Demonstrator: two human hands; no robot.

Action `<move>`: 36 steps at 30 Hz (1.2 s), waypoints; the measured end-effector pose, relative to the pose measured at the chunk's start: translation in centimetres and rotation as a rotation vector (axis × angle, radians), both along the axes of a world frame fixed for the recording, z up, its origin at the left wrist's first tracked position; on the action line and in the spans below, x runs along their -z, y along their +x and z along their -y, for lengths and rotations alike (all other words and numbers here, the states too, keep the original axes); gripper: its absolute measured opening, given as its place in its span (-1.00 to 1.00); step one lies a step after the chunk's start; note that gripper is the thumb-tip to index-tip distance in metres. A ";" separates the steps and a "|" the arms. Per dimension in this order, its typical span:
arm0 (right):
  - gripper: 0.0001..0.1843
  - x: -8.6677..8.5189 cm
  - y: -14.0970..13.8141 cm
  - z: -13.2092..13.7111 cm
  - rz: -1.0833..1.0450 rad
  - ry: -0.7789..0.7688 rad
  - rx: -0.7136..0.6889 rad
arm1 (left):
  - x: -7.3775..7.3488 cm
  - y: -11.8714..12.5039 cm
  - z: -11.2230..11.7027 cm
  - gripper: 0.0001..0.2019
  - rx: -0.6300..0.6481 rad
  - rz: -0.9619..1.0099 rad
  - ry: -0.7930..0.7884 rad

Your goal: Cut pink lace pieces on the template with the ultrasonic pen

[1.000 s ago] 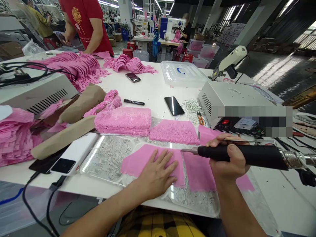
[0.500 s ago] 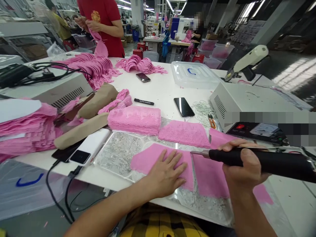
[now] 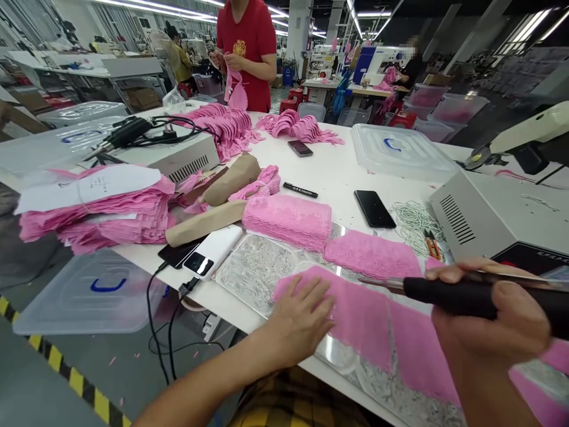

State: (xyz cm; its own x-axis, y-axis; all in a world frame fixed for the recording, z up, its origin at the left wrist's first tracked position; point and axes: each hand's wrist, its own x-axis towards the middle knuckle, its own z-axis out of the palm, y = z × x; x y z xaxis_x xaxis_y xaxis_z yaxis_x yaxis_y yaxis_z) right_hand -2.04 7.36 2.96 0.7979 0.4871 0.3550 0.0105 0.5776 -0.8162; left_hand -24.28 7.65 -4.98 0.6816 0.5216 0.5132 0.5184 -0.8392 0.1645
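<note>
My left hand (image 3: 303, 317) lies flat with its fingers spread on the left part of a pink cloth piece (image 3: 362, 323). Wrapped in my right hand (image 3: 500, 332) is a black-handled tool (image 3: 448, 295) with a slim metal tip. This tip is over the top edge of the cloth piece; whether it touches, I cannot tell. Beside it on the right lies another pink cloth piece (image 3: 420, 347), a thin gap between them. Both rest on a clear, grey-mottled board (image 3: 253, 270). Behind them sit a thick stack of pink lace pieces (image 3: 288, 219) and a lower lace stack (image 3: 373, 252).
A white power bank (image 3: 217, 252) with cables stands left of the board. Farther back lie a marker (image 3: 300, 190), a black phone (image 3: 374, 209), tangled string (image 3: 413, 222) and orange-handled snips (image 3: 432, 244). Grey machine boxes (image 3: 466, 210) flank the table. A person in red (image 3: 249, 53) stands opposite.
The view has swung left, so the table appears farther right. On the cloth, my left hand and the tool's tip have both shifted left, away from the gap between the pieces.
</note>
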 end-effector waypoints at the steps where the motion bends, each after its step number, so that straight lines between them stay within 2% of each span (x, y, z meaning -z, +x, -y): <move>1: -0.88 -0.1 -0.8 -0.6 0.027 0.005 -0.035 | 0.3 -0.9 -0.1 -0.66 -0.026 0.002 -0.011; 5: -0.86 0.4 -3.8 -2.5 0.123 0.030 -0.194 | 1.4 -3.0 -0.2 -0.63 -0.068 -0.037 -0.033; 10: -0.88 1.5 -5.5 -3.9 0.168 0.022 -0.249 | 2.0 -2.9 -0.2 -0.59 -0.100 -0.063 -0.023; 23: -0.90 2.2 -5.9 -4.5 0.193 0.020 -0.254 | 1.3 -2.9 -0.2 -0.60 -0.100 -0.051 -0.037; 36: -0.92 2.3 -5.8 -4.5 0.226 0.032 -0.284 | 1.5 -2.9 -0.1 -0.60 -0.099 -0.051 -0.048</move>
